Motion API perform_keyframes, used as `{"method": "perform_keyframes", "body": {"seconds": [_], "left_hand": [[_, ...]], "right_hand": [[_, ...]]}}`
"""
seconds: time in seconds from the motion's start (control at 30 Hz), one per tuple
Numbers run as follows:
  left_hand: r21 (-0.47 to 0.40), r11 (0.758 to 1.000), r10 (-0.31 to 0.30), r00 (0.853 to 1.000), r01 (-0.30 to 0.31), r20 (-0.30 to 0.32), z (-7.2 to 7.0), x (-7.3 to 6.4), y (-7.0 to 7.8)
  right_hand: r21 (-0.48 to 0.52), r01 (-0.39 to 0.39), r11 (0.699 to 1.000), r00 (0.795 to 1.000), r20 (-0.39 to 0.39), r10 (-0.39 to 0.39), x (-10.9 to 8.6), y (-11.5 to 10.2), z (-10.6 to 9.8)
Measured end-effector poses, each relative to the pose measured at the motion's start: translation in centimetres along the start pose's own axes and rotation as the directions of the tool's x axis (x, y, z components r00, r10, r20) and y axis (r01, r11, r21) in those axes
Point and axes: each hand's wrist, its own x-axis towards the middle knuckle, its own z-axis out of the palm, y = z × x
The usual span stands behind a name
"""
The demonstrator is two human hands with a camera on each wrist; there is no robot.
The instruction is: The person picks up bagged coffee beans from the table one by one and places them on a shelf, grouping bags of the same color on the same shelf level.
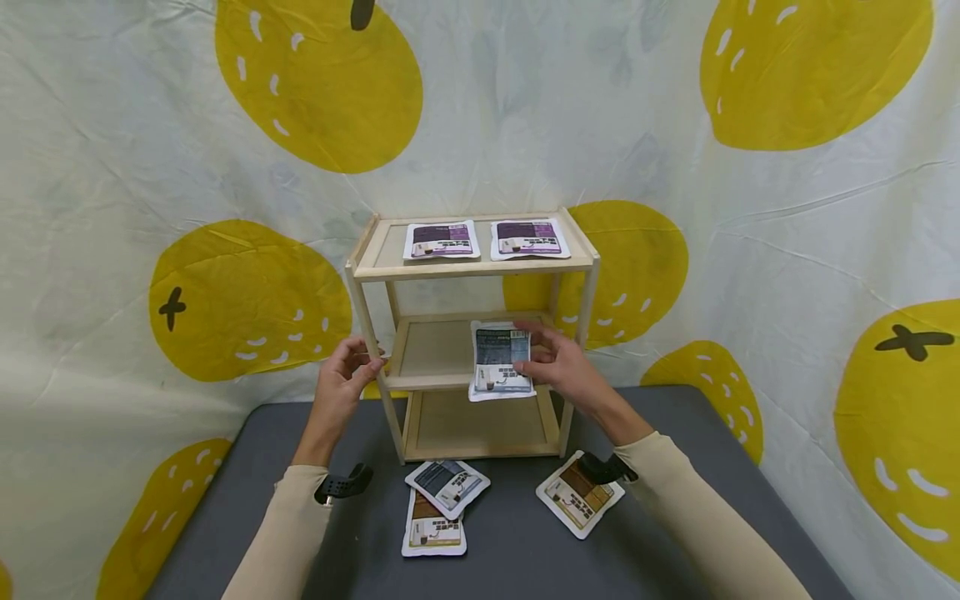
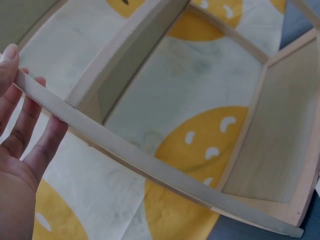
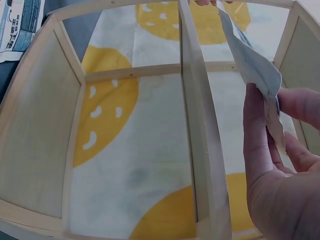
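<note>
- Atop the wooden rack (image 1: pixel 476 272): two flat, purple-white pouches (image 1: pixel 442 240).
- Before its middle tier (image 1: pixel 431 346): blue-white pouch (image 1: pixel 497 362), thin, pinched in my right hand (image 1: pixel 562 371).
- At its left post (image 2: pixel 125 144): my left hand (image 1: pixel 347 372), gripping.

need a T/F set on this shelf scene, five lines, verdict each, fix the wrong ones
1. The right hand holds a blue packet. True.
2. The left hand lies on the table. False: it grips the wooden post.
3. Two purple packets lie on the top shelf. True.
4. The rightmost packet on the table is purple. False: it is brown.
5. On the table, another blue packet partly covers a brown packet. True.
</note>
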Motion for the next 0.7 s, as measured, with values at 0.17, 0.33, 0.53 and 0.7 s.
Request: {"method": "perform_keyframes", "body": {"seconds": [0.17,0.33,0.53,0.7], "left_hand": [[0.011,1.000,0.015,1.000,-0.015,-0.004,-0.1,0.1,-0.2],[0.008,0.999,0.045,0.999,-0.045,-0.006,0.0,0.1,-0.3],[0.004,0.999,0.052,0.999,-0.052,-0.009,0.0,0.1,-0.4],[0.011,0.999,0.034,0.999,-0.034,-0.014,0.0,0.1,-0.5]], "right_hand": [[-0.051,-0.019,0.999,0.999,-0.045,0.017,0.8,0.2,0.1],[-0.158,-0.022,0.987,0.994,-0.110,0.005,1.4,0.2,0.3],[-0.214,-0.049,0.976,0.989,-0.150,0.017,2.2,0.2,0.6],[-0.242,-0.069,0.968,0.984,-0.174,0.027,2.9,0.2,0.7]]}}
